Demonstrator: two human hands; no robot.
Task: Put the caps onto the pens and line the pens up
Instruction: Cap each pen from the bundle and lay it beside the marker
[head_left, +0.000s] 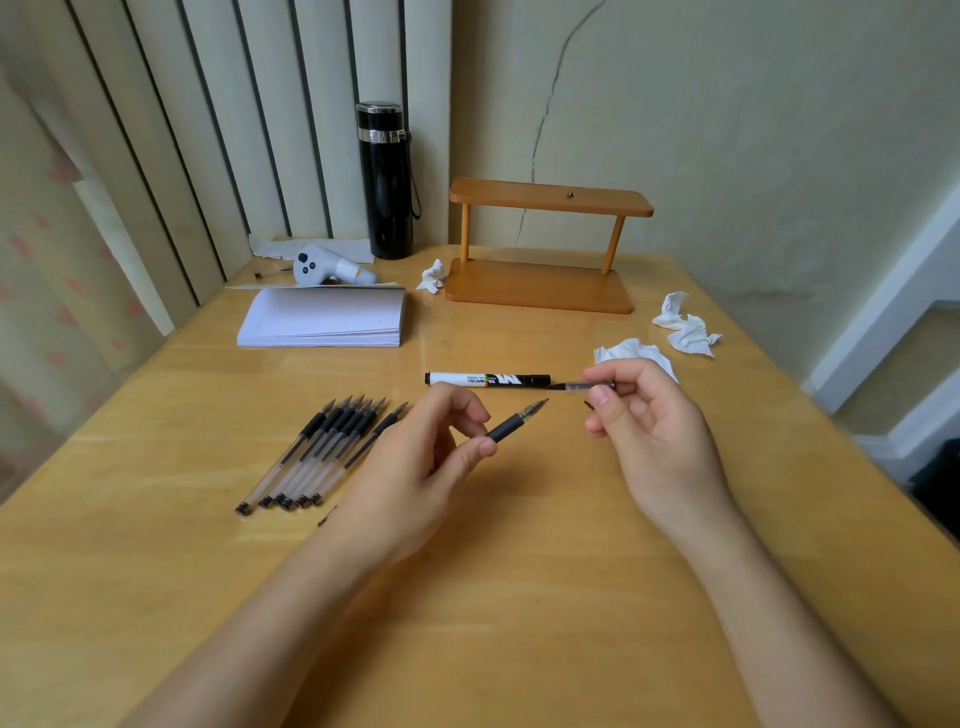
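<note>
My left hand (415, 467) holds an uncapped gel pen (514, 423) by its black grip, tip pointing up and to the right. A little to the right, my right hand (649, 426) pinches a clear pen cap (584, 386) between thumb and fingers, its end pointing left, a short gap from the pen tip. Several uncapped clear gel pens (322, 452) lie side by side in a slanted bunch on the wooden table (519, 597), left of my left hand. A capped black-and-white marker (488, 379) lies crosswise just beyond my hands.
A paper pad (324, 322), a white controller (332, 267) and a black flask (387, 182) stand at the back left. A small wooden shelf (545, 249) sits at the back centre. Crumpled tissues (685, 327) lie at the right; another tissue (432, 275) lies by the shelf.
</note>
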